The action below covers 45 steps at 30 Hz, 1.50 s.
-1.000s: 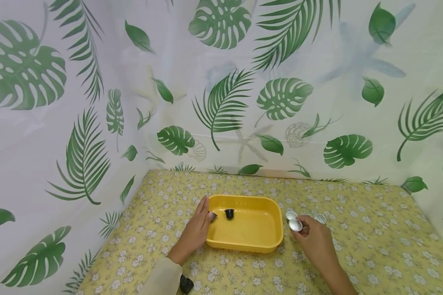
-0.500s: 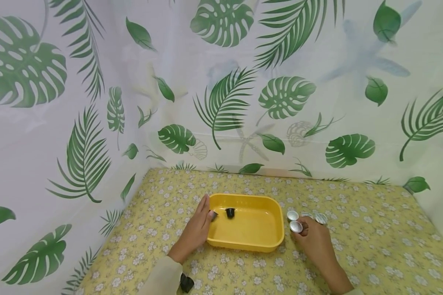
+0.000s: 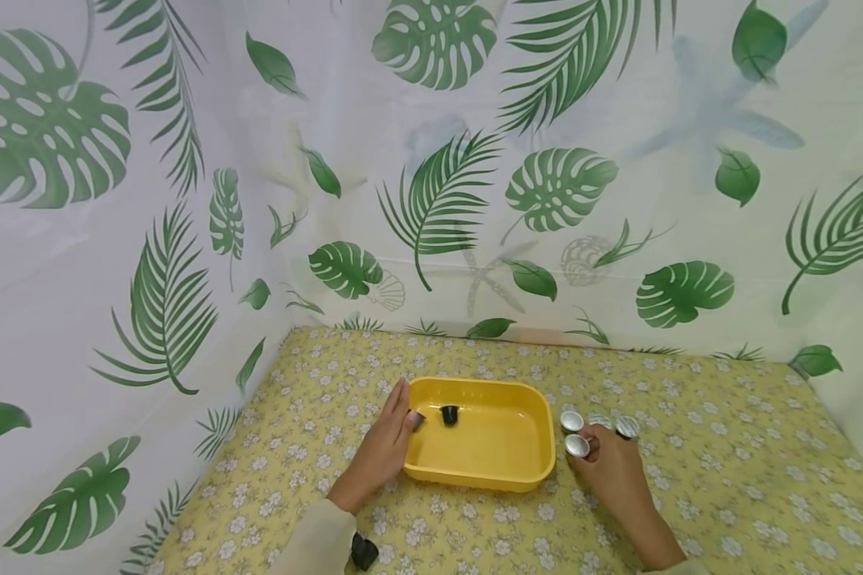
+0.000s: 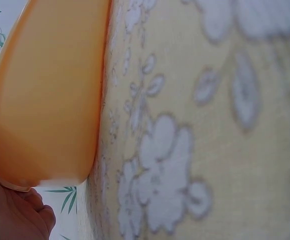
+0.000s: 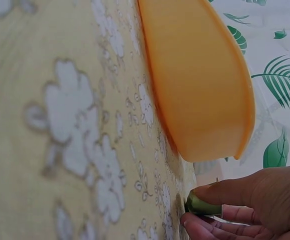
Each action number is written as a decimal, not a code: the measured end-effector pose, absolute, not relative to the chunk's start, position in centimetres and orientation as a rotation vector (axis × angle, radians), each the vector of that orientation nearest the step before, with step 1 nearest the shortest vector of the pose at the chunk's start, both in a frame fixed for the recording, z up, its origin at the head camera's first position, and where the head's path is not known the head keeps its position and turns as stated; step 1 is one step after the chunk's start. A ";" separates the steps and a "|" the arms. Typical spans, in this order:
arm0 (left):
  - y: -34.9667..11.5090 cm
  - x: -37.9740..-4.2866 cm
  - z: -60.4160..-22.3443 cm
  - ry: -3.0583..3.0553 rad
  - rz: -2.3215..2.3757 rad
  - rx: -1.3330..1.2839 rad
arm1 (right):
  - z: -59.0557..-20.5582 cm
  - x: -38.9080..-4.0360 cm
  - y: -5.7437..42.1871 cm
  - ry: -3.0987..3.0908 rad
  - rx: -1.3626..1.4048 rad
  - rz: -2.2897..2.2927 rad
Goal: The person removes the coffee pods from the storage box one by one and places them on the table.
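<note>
My left hand grips the left wall of a yellow plastic tray, thumb over the rim and fingers along the outside. Inside the tray lies a black coffee capsule, with a greyish one beside the thumb, partly hidden. To the right of the tray, my right hand pinches a coffee capsule whose silver lid faces up. Its green body shows between thumb and fingers in the right wrist view, close to the tablecloth. Just behind stand a silver-lidded capsule and two more, partly covered by the fingers.
A crumpled-looking black object lies by the left sleeve near the front. Yellow floral cloth covers the table. A white leaf-print curtain rises at the back and left edges.
The right hand has brought the pinched capsule slightly down and toward the person, so the capsules behind it show more. The left hand and tray stay in place.
</note>
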State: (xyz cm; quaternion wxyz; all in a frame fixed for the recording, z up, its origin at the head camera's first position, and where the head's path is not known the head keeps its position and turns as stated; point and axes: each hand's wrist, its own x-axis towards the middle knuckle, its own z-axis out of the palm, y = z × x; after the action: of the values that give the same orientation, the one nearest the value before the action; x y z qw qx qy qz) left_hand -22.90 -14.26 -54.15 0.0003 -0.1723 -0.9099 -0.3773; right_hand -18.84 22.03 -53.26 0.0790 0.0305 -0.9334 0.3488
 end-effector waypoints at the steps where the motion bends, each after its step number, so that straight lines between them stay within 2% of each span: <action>1: -14.3 -22.9 -54.1 -2.858 -1.190 -0.541 | -53.3 -18.9 22.0 -2.797 0.089 1.043; 45: -14.1 -22.9 -54.0 -2.858 -1.195 -0.525 | -53.4 -19.1 22.1 -2.866 0.075 1.114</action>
State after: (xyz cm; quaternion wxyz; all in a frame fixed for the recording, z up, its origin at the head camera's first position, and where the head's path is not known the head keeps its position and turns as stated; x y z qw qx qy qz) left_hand -22.88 -14.13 -54.04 -0.0001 -0.1670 -0.9097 -0.3802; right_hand -19.10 22.09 -53.44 0.0328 0.0244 -0.9313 0.3620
